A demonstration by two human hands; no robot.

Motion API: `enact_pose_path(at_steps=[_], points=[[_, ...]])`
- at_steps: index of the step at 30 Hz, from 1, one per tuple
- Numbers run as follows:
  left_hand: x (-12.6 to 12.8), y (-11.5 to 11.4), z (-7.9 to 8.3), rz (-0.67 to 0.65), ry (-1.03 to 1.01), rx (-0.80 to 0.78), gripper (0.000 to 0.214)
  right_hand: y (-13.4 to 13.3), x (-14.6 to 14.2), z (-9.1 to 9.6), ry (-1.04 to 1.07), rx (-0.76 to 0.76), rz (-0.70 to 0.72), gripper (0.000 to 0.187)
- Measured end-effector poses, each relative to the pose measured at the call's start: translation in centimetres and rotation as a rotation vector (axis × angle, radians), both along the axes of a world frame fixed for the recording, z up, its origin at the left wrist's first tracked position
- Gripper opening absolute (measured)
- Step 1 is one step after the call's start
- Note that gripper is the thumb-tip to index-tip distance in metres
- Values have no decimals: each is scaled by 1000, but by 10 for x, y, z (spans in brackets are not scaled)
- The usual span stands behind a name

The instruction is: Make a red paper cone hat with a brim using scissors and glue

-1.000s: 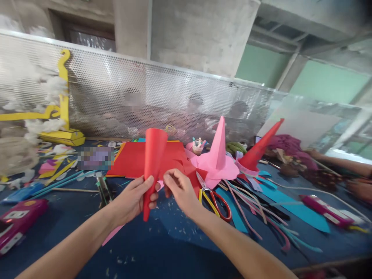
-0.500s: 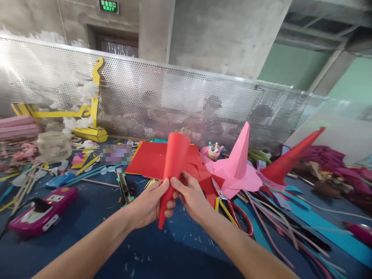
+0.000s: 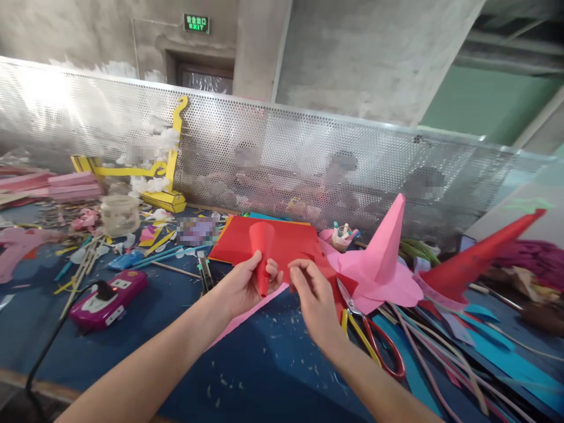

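A rolled red paper cone (image 3: 262, 241), wide end up, is gripped by my left hand (image 3: 247, 282), with the fingers wrapped round its narrow lower part. My right hand (image 3: 312, 294) is apart from the cone, just to its right, its fingers loosely bent over the red sheets with nothing visible in them. Beneath my left hand and wrist runs a pink paper strip (image 3: 247, 316); whether the hand touches it I cannot tell. Red paper sheets (image 3: 233, 235) lie stacked behind the hands. Red-handled scissors (image 3: 368, 323) rest right of my right hand.
A pink pointed paper hat (image 3: 388, 252) and a red one (image 3: 480, 255) stand at the right. Paper strips (image 3: 432, 346) spread below them. At left are a purple power strip (image 3: 108, 302), a glass jar (image 3: 120, 214) and a pink glue gun (image 3: 20, 244). A perforated metal screen (image 3: 282, 158) borders the back.
My right hand has let go of the cone and moved right. The cone is lower and looks shorter in my left hand. The pink strip has come into sight; the view has swung left.
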State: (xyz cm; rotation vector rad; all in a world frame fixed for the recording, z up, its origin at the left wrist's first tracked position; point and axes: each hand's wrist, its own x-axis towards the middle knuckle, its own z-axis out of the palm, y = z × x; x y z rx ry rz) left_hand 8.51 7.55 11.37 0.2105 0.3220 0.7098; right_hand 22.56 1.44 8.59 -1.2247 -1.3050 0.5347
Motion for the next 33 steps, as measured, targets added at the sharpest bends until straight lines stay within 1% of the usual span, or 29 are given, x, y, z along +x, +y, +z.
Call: enact_pose_path(at_steps=[3,5,8,10,12,13,15,17,19,22,24,28,30,32,33], points=[[1,-2,-2,46,10,23,32,-18,-5,3,-308,121,16,17],[3,-6,-3,86,44,72,35,-24,-9,2,-549,249,9,14],[8,-11,-5,192,119,158,38,-22,-11,-1,-945,460,-115,12],[11,-13,-6,291,145,190,37,-19,-12,-4,-1120,506,-225,17],[13,-15,-6,403,143,229,34,-17,-12,-7,-1155,486,-270,24],[13,-17,-6,449,134,257,31,-17,-12,-8,-1118,458,-252,28],[14,-19,-6,513,113,324,25,-19,-14,-11,-948,353,-157,33],[13,-21,-6,536,100,381,21,-22,-17,-12,-707,172,-22,35],[12,-23,-5,555,100,412,22,-25,-20,-13,-442,-8,105,39],[11,-24,-3,551,130,421,25,-26,-24,-12,-75,-187,267,43],[10,-24,-4,549,155,439,26,-25,-24,-12,55,-234,312,44],[10,-24,-5,567,176,458,28,-22,-24,-14,120,-215,329,43],[10,-24,-5,573,169,468,29,-22,-24,-15,292,-263,392,40],[11,-22,-6,578,157,487,29,-22,-24,-15,513,-366,467,38],[11,-21,-6,577,150,490,29,-22,-24,-15,586,-402,483,38]])
